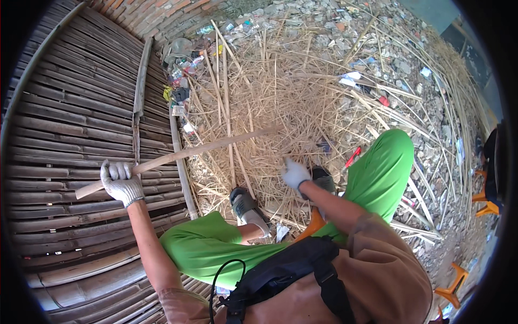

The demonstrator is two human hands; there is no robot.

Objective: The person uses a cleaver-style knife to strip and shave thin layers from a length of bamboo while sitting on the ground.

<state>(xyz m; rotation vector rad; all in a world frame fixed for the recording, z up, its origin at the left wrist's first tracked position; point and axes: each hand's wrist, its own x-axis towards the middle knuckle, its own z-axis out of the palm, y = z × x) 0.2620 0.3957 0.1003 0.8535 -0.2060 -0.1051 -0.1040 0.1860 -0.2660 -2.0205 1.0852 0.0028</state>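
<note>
My left hand (pixel 121 182), in a white knit glove, is closed around a long flat bamboo strip (pixel 199 150). One short end pokes out past the left of my fist; the rest slants up to the right over the straw-like shavings. My right hand (pixel 295 174), gloved the same way, is held low over the shavings in front of a dark shoe (pixel 322 181). Its fingers are curled together, with a small brownish tip at them; what they hold is too small to make out. The strip's far end lies beyond this hand, apart from it.
A slatted bamboo wall or panel (pixel 70 129) rises close on my left. Bamboo shavings (pixel 291 97) and long strips cover the ground ahead, with rubble and litter around. A red object (pixel 353 157) lies by my right knee. Orange stool legs (pixel 453 286) stand at right.
</note>
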